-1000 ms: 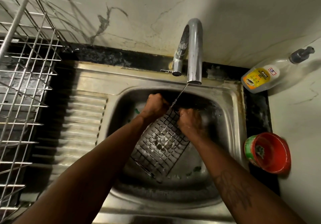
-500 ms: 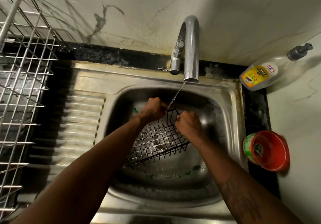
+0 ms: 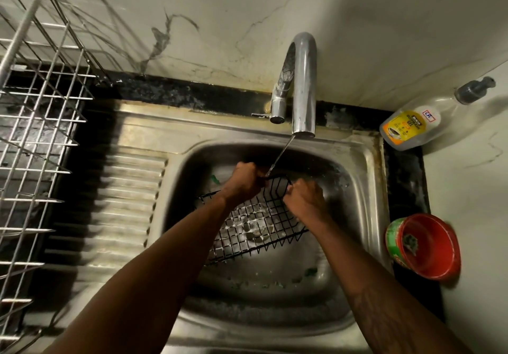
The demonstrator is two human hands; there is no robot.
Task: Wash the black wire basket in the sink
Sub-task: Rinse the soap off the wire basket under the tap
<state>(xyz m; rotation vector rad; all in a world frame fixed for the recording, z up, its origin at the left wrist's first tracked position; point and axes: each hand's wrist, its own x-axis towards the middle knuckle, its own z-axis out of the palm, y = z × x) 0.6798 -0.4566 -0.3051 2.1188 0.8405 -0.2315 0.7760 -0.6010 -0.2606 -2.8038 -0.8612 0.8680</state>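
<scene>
The black wire basket (image 3: pixel 255 224) hangs tilted inside the steel sink (image 3: pixel 365 177), above the drain. My left hand (image 3: pixel 244 180) grips its far rim on the left. My right hand (image 3: pixel 303 197) grips the same far rim on the right, fingers curled round the wire. A thin stream of water falls from the chrome tap (image 3: pixel 302 87) and lands on the rim between my hands. My forearms hide parts of the basket's sides.
A steel dish rack (image 3: pixel 35 133) stands at the left beside the ribbed drainboard (image 3: pixel 118 202). A soap pump bottle (image 3: pixel 417 122) lies at the back right corner. A red tub (image 3: pixel 426 246) sits on the counter right of the sink. Green scraps lie in the basin.
The basket has been turned from lying steeply tilted toward me to a flatter, more sideways position, with its far rim lifted under the water stream. Both hands kept their grip.
</scene>
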